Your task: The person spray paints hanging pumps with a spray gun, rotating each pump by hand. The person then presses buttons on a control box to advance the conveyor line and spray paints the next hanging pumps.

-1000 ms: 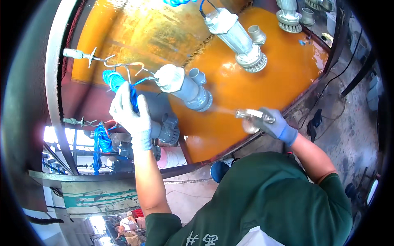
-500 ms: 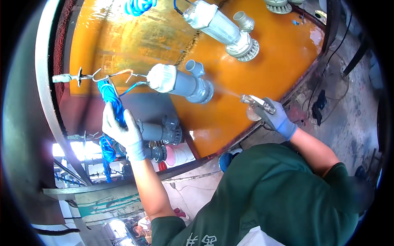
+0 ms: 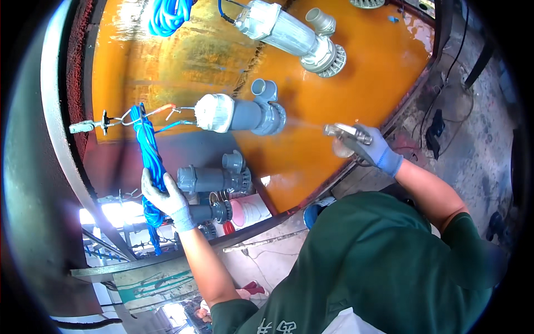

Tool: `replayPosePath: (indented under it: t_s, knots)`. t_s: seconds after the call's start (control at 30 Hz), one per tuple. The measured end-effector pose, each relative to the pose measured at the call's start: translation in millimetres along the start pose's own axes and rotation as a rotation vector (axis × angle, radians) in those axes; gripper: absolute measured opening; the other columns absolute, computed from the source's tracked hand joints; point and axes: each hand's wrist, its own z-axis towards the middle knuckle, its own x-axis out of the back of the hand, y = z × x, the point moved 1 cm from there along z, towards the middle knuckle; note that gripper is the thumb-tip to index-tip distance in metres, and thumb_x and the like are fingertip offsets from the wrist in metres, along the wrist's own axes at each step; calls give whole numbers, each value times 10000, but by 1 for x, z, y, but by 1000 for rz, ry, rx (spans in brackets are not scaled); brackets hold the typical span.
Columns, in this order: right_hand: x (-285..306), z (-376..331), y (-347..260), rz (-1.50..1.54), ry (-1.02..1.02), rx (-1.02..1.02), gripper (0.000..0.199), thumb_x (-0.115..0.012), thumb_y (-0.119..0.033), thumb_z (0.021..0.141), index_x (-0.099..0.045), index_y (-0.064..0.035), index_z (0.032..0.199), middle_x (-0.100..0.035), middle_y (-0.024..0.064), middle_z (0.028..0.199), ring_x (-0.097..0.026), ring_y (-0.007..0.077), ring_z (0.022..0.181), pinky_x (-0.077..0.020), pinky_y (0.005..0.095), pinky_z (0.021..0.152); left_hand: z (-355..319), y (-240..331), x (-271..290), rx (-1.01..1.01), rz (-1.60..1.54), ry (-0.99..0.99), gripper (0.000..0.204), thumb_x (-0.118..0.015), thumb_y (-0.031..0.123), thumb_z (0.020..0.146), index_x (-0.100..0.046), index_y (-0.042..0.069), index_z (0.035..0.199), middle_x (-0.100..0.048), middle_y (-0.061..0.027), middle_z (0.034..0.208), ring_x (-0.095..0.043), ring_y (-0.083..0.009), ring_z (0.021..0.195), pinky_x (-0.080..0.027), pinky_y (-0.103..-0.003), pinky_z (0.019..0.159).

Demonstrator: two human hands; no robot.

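My left hand (image 3: 165, 196), in a pale glove, is closed loosely around the lower end of a coiled blue cable (image 3: 146, 139), thumb on one side and fingers on the other. The coil hangs beside a wire hook (image 3: 120, 118) that carries a grey submersible pump (image 3: 240, 114) with a whitish end. In my gloved right hand (image 3: 376, 151) is a metal spray gun (image 3: 347, 135), pointed left at the pump. A fine mist stretches from its nozzle to the pump's flanged end, across a short gap.
Behind hangs a paler pump (image 3: 286, 36) with another blue cable coil (image 3: 168, 15). Below the sprayed one are more grey pumps (image 3: 207, 179) and a pink-and-white bucket (image 3: 250, 210). An orange-coated booth panel (image 3: 334, 106) backs them; a dark frame edge (image 3: 61, 133) rises at left.
My left hand has slid a little lower along the blue cable coil, showing more of it above. The right hand still sprays from nearly the same spot. The view has shifted slightly.
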Motion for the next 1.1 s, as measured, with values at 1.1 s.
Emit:
replayPosePath:
  t_s: [1.1]
  knots:
    - [4, -27, -107, -279, -304, 207, 230, -802, -201, 948, -688, -15, 1021, -699, 154, 834, -692, 218, 732, -541, 369, 702, 19, -153, -40, 203, -4, -200, 599, -709, 194, 1025, -506, 2, 1555, -492, -216, 1515, -518, -372, 1410, -431, -474, 1188]
